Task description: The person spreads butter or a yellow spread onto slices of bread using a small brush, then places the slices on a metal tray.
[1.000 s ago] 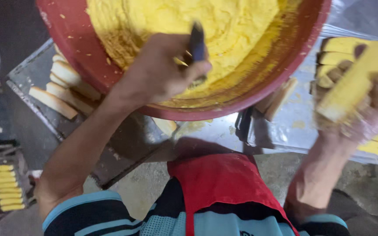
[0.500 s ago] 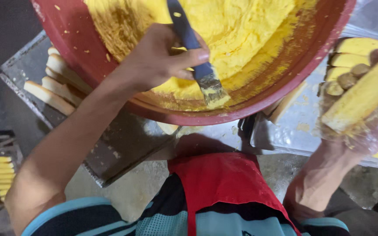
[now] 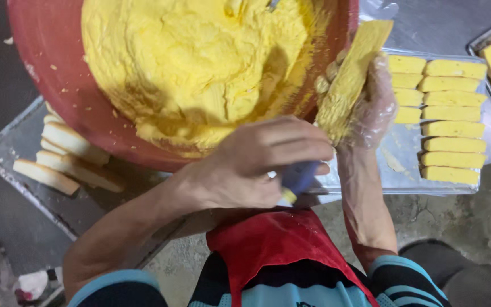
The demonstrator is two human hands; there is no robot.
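Left hand (image 3: 257,162) has dropped below the red bowl (image 3: 46,74), clamped on the brush (image 3: 298,179). Gloved right hand (image 3: 365,108) grips one coated slice (image 3: 350,77) beside the bowl; ten coated slices (image 3: 436,119) fill the tray (image 3: 396,170).

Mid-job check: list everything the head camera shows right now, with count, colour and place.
Bowl: one, red, top centre, holding yellow paste.
Left tray: one, grey metal, partly under the bowl.
Pale slices: at least five showing, cream, on the left tray.
Right tray: one, metal, right of the bowl.
Coated slices: about thirteen, yellow, in two columns on the right tray.
Far-right tray: one, more yellow slices, cut off by the edge.
Apron: one, red, bottom centre.
Brush: one, blue handle, in the left hand.
Held slice: one, yellow, in the gloved right hand.
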